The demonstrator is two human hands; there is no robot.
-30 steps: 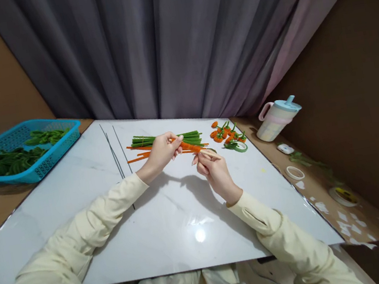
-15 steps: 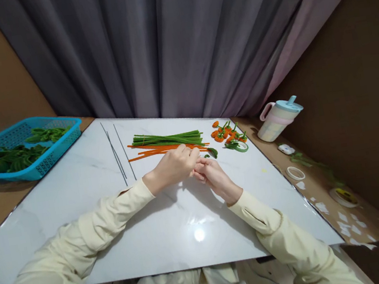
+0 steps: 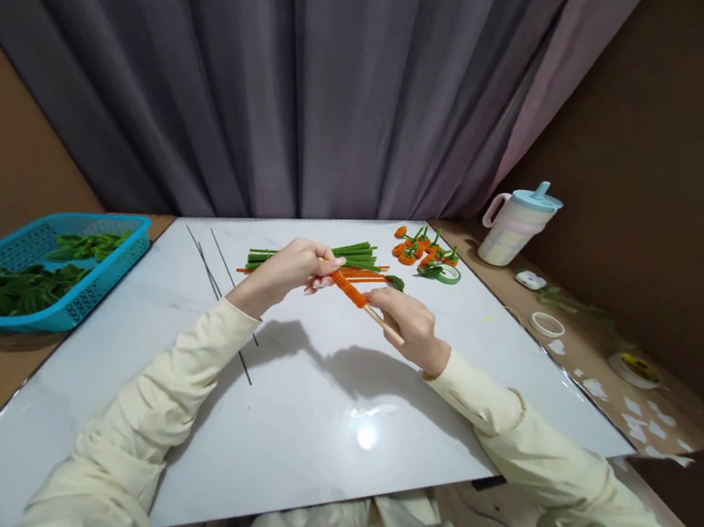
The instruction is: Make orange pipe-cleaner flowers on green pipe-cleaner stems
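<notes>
An orange fuzzy pipe cleaner is wound in a tight coil around a slim wooden stick, which slants above the table. My left hand pinches the coil's upper end between thumb and fingers. Lower on the right, my right hand is closed around the stick, its fingertips touching the coil's lower end. Behind my hands lie a bundle of green pipe cleaners and a few straight orange pipe cleaners, partly hidden by my left hand. A small dark green leaf shape rests near them.
Orange flower heads with green stems and a green tape roll lie at the back right. Thin dark wires are at left. A blue basket holds green leaves. A tumbler and white tape ring stand right.
My hands have drawn apart. The left has moved up and left, the right slightly down and right. The orange coil and wooden stick, hidden before, now show between them.
</notes>
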